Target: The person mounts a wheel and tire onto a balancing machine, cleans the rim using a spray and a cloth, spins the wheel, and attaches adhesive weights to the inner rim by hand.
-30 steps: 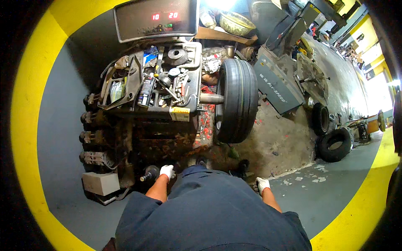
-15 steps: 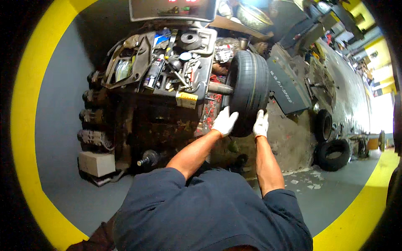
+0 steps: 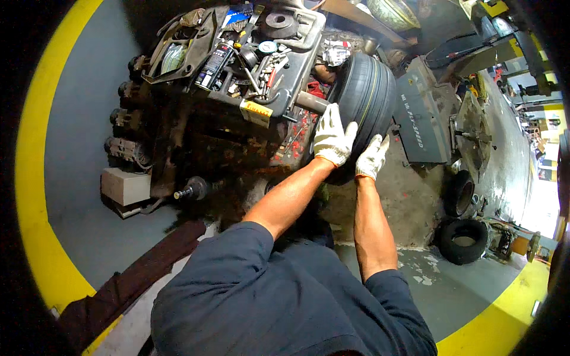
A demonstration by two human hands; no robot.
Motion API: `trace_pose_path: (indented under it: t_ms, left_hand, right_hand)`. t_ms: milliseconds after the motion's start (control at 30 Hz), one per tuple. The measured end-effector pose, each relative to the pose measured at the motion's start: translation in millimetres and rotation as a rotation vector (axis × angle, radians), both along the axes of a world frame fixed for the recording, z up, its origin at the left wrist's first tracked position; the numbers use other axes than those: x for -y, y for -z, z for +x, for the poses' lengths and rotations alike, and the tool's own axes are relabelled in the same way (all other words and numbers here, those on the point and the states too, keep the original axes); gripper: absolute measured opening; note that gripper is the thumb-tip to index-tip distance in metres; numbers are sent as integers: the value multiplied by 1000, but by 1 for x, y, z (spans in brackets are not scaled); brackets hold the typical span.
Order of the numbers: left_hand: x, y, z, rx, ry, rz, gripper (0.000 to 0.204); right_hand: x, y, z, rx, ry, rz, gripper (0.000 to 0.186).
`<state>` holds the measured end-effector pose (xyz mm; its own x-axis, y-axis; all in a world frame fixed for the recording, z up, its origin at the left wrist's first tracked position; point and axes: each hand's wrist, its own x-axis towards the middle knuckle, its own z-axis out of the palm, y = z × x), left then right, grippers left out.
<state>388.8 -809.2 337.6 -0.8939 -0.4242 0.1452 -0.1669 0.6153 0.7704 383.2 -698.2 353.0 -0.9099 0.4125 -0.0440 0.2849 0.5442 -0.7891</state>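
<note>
One left hand [image 3: 332, 143]: spread fingers against the tire [image 3: 370, 101]!
Right hand [image 3: 371, 159]: likewise, unclenched.
Tire: right end of the balancer shaft [image 3: 313, 102].
Gloves [image 3: 328, 148]: might snag if the tire spins.

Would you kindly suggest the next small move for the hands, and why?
Perhaps the gloved left hand and gloved right hand should press more firmly on the tire: both lie open at its near part, not wrapped around it.
</note>
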Motion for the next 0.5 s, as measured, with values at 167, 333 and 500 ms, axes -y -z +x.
trace_pose_path:
  t_ms: [167,333,500]
  left_hand:
    - [3,-11,-16,61,-18,18,76]
    - [4,-34,-34,96,32,9,79]
    - [8,-33,-59,39,44,-77,83]
  right_hand:
    - [-9,12,-19,-33,-78,-78,59]
    - [-7,-5,-52,-119,-179,112,67]
    - [-3,-22,-86,-17,-237,141,72]
